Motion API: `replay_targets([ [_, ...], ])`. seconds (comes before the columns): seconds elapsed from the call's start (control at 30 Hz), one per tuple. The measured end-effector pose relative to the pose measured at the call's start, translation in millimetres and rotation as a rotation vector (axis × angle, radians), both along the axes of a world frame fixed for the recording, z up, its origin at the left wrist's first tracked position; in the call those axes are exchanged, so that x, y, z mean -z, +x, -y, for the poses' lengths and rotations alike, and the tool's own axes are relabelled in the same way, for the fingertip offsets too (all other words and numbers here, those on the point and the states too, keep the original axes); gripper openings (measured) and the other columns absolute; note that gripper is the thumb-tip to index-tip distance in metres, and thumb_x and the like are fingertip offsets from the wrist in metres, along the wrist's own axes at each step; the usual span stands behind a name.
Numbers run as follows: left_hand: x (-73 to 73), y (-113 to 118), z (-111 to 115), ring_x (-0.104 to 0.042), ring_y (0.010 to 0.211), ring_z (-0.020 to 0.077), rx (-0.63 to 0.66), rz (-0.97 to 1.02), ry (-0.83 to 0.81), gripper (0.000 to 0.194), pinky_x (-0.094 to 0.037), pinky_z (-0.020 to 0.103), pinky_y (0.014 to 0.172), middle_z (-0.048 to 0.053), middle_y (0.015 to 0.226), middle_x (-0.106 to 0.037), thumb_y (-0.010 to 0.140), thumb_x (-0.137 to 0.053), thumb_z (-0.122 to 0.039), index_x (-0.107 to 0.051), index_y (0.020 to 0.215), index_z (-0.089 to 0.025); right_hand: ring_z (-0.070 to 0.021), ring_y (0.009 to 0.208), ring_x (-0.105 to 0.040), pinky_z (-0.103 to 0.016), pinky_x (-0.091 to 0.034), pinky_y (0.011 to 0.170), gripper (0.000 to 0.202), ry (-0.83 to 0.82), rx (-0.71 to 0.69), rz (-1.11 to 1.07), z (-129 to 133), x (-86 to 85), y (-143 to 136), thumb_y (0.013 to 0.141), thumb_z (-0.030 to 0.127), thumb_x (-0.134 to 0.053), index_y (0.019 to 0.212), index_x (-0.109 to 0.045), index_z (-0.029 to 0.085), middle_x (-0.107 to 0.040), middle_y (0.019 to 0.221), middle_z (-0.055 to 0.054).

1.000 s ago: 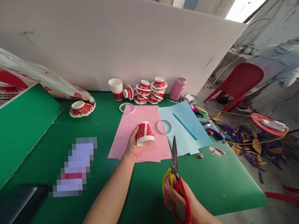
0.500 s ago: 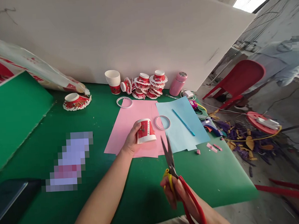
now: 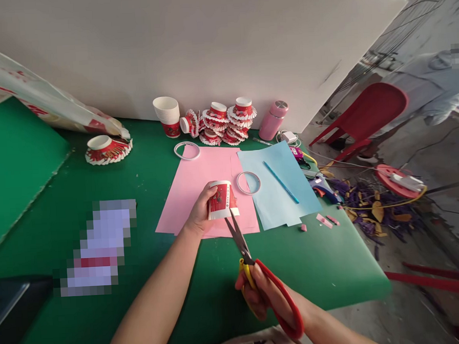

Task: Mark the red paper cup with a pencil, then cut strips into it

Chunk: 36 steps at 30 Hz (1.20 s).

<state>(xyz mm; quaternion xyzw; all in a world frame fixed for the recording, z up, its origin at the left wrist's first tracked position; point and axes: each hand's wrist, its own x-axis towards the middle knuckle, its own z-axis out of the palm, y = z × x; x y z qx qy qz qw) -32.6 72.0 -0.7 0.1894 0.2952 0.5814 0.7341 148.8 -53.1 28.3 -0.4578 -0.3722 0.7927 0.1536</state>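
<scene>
My left hand [image 3: 201, 209] is wrapped round a red and white paper cup [image 3: 220, 199], tipped on its side above the pink paper [image 3: 184, 184]. In my right hand [image 3: 261, 288] is a pair of scissors [image 3: 246, 253] with one red and one yellow handle loop. The scissor blades are parted, and their tips meet the lower rim of the cup, one on the outer side. Beneath and beyond the cup lie the pink sheets and a blue paper [image 3: 270, 211]. A roll of tape [image 3: 248, 183] rests across both papers.
At the back stand stacked white-and-red cups [image 3: 167, 116], a pile of fringed cups [image 3: 227, 123] and a pink flask [image 3: 273, 120]. Another fringed cup [image 3: 107, 149] sits left. A blue pencil [image 3: 281, 182] lies on the blue paper. A glue gun [image 3: 325, 188] is at the right edge.
My right hand has brought the scissors up and left, from beside the cup to its rim. My left hand still holds the cup. The view has shifted slightly.
</scene>
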Motion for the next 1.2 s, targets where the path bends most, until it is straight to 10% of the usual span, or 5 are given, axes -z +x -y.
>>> replay_targets([
  [1.2, 5.7, -7.8, -4.8, -0.068, 0.070, 0.0235, -0.021, 0.018, -0.032, 0.038, -0.054, 0.036, 0.065, 0.009, 0.079, -0.070, 0.072, -0.070, -0.042, -0.062, 0.095, -0.013, -0.0065, 0.048, -0.030, -0.022, -0.028, 0.047, 0.071, -0.025, 0.107, -0.087, -3.0, 4.8, -32.0, 0.071, 0.084, -0.044, 0.089, -0.053, 0.015, -0.036, 0.060, 0.007],
])
